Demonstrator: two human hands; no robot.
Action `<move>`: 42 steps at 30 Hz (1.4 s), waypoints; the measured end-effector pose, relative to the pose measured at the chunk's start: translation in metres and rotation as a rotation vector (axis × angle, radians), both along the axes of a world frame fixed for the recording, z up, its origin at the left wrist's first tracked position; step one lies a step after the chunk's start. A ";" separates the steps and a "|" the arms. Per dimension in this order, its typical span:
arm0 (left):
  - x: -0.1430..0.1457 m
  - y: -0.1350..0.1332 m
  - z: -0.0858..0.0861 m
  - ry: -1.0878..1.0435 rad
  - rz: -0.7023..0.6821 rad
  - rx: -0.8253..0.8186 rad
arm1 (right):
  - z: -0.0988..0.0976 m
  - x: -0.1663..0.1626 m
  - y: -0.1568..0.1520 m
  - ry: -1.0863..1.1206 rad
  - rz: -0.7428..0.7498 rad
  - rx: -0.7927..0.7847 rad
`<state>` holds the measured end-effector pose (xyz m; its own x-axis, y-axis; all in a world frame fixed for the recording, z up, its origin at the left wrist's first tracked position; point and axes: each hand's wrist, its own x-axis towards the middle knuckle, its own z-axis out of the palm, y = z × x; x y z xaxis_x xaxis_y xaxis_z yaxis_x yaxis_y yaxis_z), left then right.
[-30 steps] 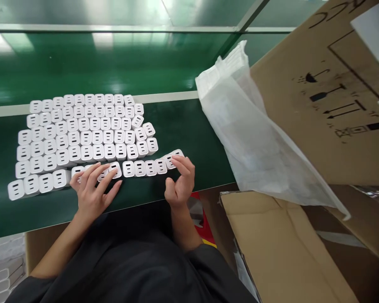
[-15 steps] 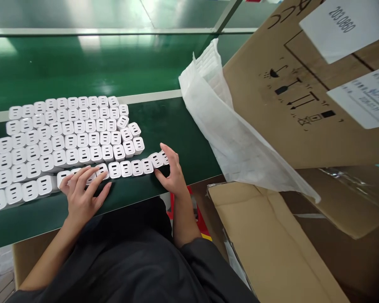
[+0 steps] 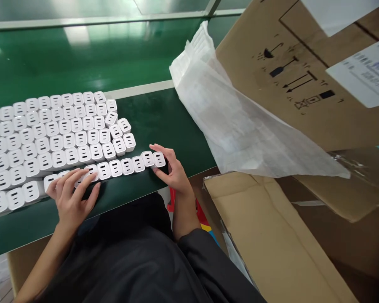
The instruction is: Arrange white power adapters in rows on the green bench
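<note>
White charger blocks [image 3: 57, 142] with dark slots in their tops stand upright in packed rows on the green table [image 3: 148, 111]. A separate front row [image 3: 116, 168] runs to the right beyond them. My left hand [image 3: 70, 195] rests over the left part of this row, fingers spread across the tops and thumb on the near side. It hides parts of several blocks. At the right end, my right hand [image 3: 175, 173] is around the end charger block [image 3: 158, 159], thumb at its near side and fingers behind, held apart. Whether they press on it is unclear.
A large cardboard box [image 3: 255, 84] stands at the right, with white foam wrap [image 3: 221, 122] draped over the table's edge. Its open flap [image 3: 252, 219] juts out near my right arm. Two blocks [image 3: 111, 119] in the rear group sit askew.
The view has shifted, so the rows appear further left. My right hand has drawn back slightly from the row's end, leaving the end block more exposed. My left hand stays over the same row.
</note>
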<state>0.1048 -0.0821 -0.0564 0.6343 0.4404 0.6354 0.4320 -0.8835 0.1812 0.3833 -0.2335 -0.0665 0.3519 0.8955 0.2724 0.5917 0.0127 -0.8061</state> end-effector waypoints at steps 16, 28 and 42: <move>-0.003 0.005 -0.004 -0.092 -0.002 0.001 | 0.004 0.001 0.000 0.033 -0.013 -0.031; 0.001 0.008 -0.001 -0.118 -0.004 0.097 | -0.007 -0.001 -0.003 0.009 -0.280 0.146; -0.011 0.019 -0.014 -0.208 -0.022 0.147 | -0.016 -0.002 -0.007 0.133 -0.340 0.243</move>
<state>0.0940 -0.0631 -0.0709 0.4918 0.3218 0.8091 0.3796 -0.9155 0.1334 0.3813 -0.2405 -0.0829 0.6615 0.6385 0.3933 0.4863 0.0340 -0.8731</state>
